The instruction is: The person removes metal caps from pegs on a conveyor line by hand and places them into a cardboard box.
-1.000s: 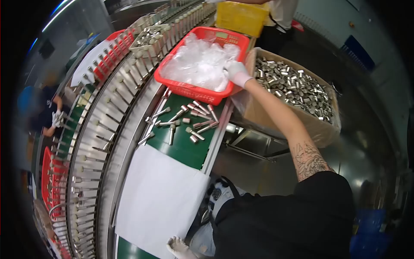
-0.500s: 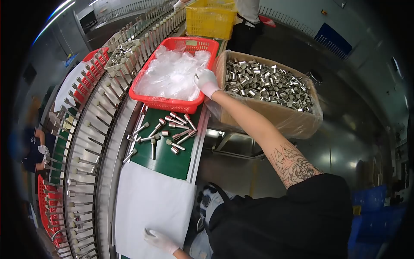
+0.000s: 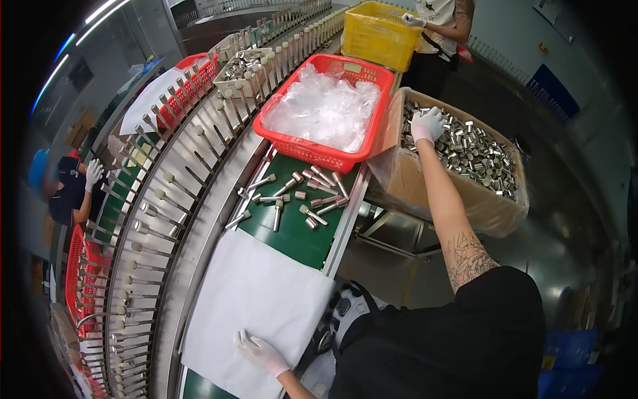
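My right hand (image 3: pixel 427 125), in a white glove, is at the near left part of a cardboard box (image 3: pixel 425 178), on the small silver metal caps (image 3: pixel 482 156) in it. Its fingers point down, and what they hold, if anything, is hidden. My left hand (image 3: pixel 262 354), also gloved, lies with fingers apart on a white sheet (image 3: pixel 256 299) over the green belt (image 3: pixel 296 234). Beyond the sheet, metal pins (image 3: pixel 278 216) and loose caps lie scattered on the belt. A red basket (image 3: pixel 312 154) holds clear plastic bags (image 3: pixel 322 110).
To the left runs a curved conveyor (image 3: pixel 166 249) with upright rods. A small white basket (image 3: pixel 232 86) of metal parts stands beside it. At the back is a yellow crate (image 3: pixel 375 36) with a co-worker (image 3: pixel 444 26) beside it; another person (image 3: pixel 70 189) is at far left.
My right hand has moved from the edge of the red basket to the caps in the box. My left hand has come further onto the white sheet. The camera view has shifted.
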Demonstrator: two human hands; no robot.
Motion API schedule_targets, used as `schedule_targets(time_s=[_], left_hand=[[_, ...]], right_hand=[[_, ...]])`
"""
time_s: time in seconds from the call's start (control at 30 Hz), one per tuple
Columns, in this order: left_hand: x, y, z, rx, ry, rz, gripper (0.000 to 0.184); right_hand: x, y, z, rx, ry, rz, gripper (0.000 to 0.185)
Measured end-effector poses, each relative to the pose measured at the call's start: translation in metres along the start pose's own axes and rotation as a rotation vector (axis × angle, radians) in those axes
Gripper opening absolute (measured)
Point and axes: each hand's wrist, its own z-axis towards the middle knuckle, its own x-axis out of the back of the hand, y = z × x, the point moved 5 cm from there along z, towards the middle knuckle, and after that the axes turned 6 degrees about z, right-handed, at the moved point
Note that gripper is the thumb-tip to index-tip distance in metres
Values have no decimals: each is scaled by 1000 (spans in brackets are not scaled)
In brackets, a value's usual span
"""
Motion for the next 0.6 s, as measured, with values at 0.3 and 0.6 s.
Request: schedule_targets(time_s=[0.3,0.6], left_hand=[[1,2,0,22,-18,-50,32],[-17,-9,-4,50,-11,-59,32]], right_hand=[[-61,6,-2,568,-355,421,45],[-21,85,11,249,-315,-220,68]])
